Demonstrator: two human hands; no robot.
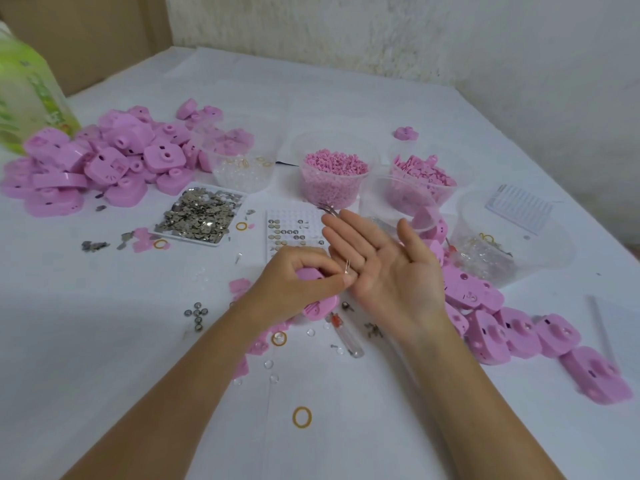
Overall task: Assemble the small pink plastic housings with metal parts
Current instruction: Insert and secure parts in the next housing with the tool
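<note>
Pink housing (320,308): centre of frame, just below middle, in the left hand (301,282).
- The hand covers most of it. Only a rounded lower edge shows at the heel of the hand, plus a sliver between the curled fingers.
- Long axis and facing cannot be told from what shows.

Left hand: fingers curled round the housing. Thumb and forefinger tips pinch a small metal part (347,266).
- The part is thin and wire-like, apparently two legs. Its long axis stands nearly upright in the frame, free end toward the top edge.
- Too small to make out further.

Right hand (388,271): palm up, fingers straight and spread, gripping nothing that can be seen.
- It lies just right of the left hand's fingertips, and the metal part sits against its finger bases.
- Tweezers (329,210) tips show just beyond its fingertips. Whether the hand touches them cannot be told.

Surroundings on the white table (138,341):
- Loose heap of housings (104,157) at upper left.
- Second heap (502,323) at right, partly behind the right wrist.
- Tray of metal pieces (201,214) left of centre.
- Dimpled grid tray (291,233) behind the hands, its near edge hidden.
- Tub of pink pellets (332,178) above centre.
</note>
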